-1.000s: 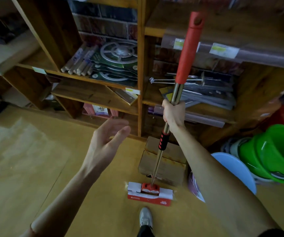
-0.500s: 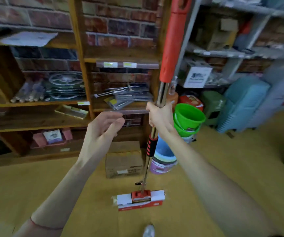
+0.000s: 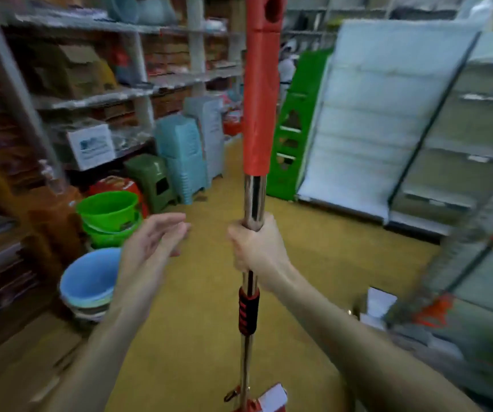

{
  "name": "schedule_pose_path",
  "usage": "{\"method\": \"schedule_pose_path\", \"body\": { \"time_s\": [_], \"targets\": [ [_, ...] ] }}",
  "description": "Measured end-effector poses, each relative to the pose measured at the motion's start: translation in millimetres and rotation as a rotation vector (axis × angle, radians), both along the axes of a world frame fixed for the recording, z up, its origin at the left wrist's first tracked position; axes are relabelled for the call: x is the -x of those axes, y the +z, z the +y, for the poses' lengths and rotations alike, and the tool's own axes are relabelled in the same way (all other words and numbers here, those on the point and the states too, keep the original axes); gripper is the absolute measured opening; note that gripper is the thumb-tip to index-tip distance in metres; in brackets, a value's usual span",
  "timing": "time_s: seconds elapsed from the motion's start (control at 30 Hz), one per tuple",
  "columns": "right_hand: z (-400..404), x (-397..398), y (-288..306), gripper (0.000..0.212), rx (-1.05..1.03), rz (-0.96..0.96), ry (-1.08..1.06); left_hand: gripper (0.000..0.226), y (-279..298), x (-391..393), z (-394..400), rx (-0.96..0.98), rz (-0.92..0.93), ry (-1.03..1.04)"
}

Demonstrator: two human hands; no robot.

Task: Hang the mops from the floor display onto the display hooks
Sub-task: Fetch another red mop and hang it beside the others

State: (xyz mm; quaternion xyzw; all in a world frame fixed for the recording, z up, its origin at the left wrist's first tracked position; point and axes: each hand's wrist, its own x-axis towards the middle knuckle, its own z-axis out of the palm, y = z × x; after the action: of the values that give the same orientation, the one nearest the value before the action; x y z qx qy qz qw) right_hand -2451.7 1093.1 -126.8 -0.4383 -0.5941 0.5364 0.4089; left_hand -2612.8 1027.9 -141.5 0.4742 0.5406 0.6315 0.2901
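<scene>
A shop aisle is seen, with pale shelving [image 3: 417,120] filling the right of the frame and stocked racks [image 3: 96,93] along the upper left; stacked stools [image 3: 186,156] stand at centre left, and green buckets [image 3: 108,212] and a blue basin [image 3: 90,278] lie at lower left. The mop [image 3: 258,114] is carried upright down the middle of the frame, its red grip at the top and its head just cut off at the bottom edge, probably held vertical so it clears the floor and goods while being carried to a hook. Its metal pole is gripped firmly by the right hand [image 3: 258,248]. The left hand [image 3: 150,248] is held loosely spread, empty, just beside the pole without touching it. Compared with half a second ago, the brick wall and wooden shelves are no longer faced; the view has swung right toward the aisle, while both hands are placed as before.
</scene>
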Motion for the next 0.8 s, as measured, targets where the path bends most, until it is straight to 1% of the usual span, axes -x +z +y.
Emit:
{"method": "schedule_pose_path", "body": {
  "time_s": [0.1, 0.13, 0.23, 0.27, 0.37, 0.47, 0.57, 0.67, 0.73, 0.8],
  "targets": [
    [-10, -110, 2, 0.023, -0.009, -0.038, -0.157, 0.018, -2, -104, 25, 0.002, -0.001, -0.172],
    [-14, -144, 4, 0.022, -0.015, -0.047, -0.208, 0.021, -2, -139, 31, 0.002, -0.004, -0.230],
    [-32, -239, 11, 0.021, -0.044, -0.063, -0.350, 0.039, 1, -239, 42, -0.025, 0.004, -0.406],
    [-40, -268, 12, 0.020, -0.054, -0.066, -0.392, 0.040, 4, -271, 43, -0.032, 0.007, -0.466],
    [-64, -352, 19, 0.019, -0.074, -0.080, -0.534, 0.037, 12, -359, 47, -0.053, 0.011, -0.632],
    [-88, -426, 25, 0.012, -0.087, -0.070, -0.709, 0.030, 19, -438, 51, -0.075, 0.028, -0.803],
    [-111, -490, 31, 0.015, -0.100, -0.075, -0.890, 0.033, 24, -509, 54, -0.098, 0.027, -0.978],
    [-129, -545, 40, 0.019, -0.120, -0.083, -1.037, 0.044, 32, -574, 54, -0.122, -0.010, -1.137],
    [-140, -576, 45, 0.028, -0.133, -0.081, -1.161, 0.046, 39, -612, 55, -0.121, -0.027, -1.226],
    [-152, -606, 52, 0.038, -0.149, -0.071, -1.281, 0.042, 46, -648, 57, -0.138, -0.060, -1.292]
  ]
}}
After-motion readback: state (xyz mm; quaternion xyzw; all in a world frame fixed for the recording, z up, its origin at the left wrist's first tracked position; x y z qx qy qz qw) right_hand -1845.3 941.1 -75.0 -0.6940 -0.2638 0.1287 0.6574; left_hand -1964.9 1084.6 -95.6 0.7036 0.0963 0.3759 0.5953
